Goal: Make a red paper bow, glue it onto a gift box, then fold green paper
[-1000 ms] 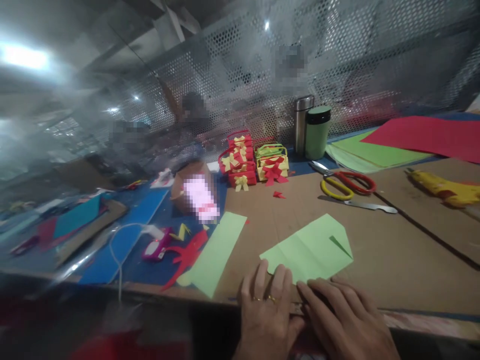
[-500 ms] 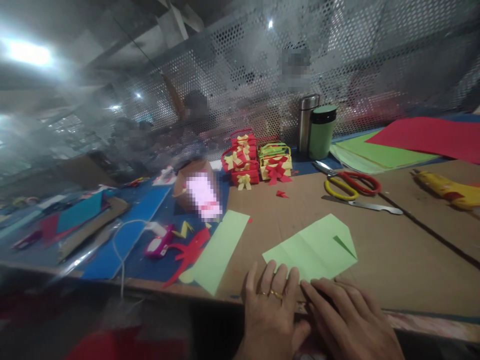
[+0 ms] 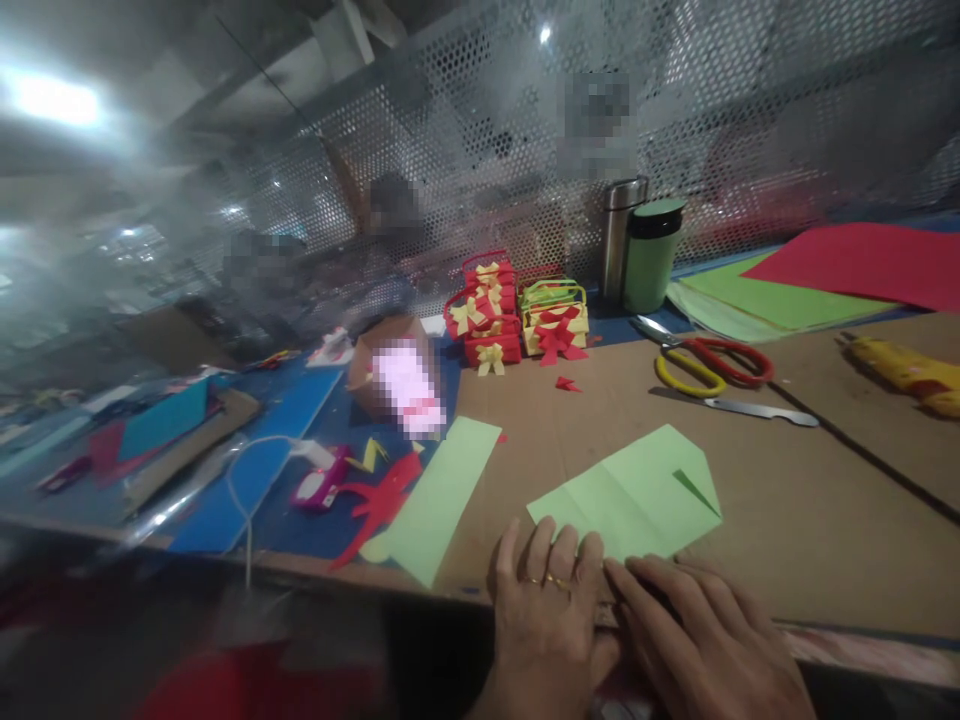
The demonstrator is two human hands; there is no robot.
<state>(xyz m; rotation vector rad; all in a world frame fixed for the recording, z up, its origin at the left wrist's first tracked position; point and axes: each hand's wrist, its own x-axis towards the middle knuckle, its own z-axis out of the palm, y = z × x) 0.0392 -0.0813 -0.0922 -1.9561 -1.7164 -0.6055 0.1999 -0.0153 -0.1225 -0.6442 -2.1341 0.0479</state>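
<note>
A pale green sheet of paper (image 3: 634, 490) with crease lines and a folded, angled right end lies on the cardboard near the table's front edge. My left hand (image 3: 551, 590), with rings on it, has its fingers stretched out and slightly apart, their tips on the paper's near edge. Close beside it, my right hand (image 3: 705, 620) lies flat with fingers extended, its fingertips touching the same near edge. Both thumbs are low, by the table edge, and partly hidden. A second pale green strip (image 3: 446, 500) lies to the left of my hands.
Scissors (image 3: 712, 365) and a metal blade (image 3: 761, 410) lie beyond the paper. Small red and yellow paper baskets (image 3: 491, 325) stand at the back, near a green tumbler (image 3: 652, 260). Red paper (image 3: 870, 262) lies at back right; a phone (image 3: 409, 385) leans left of centre.
The view has shifted slightly, so things appear a little to the right and most sit slightly higher. My hands stay in nearly the same place on the green paper.
</note>
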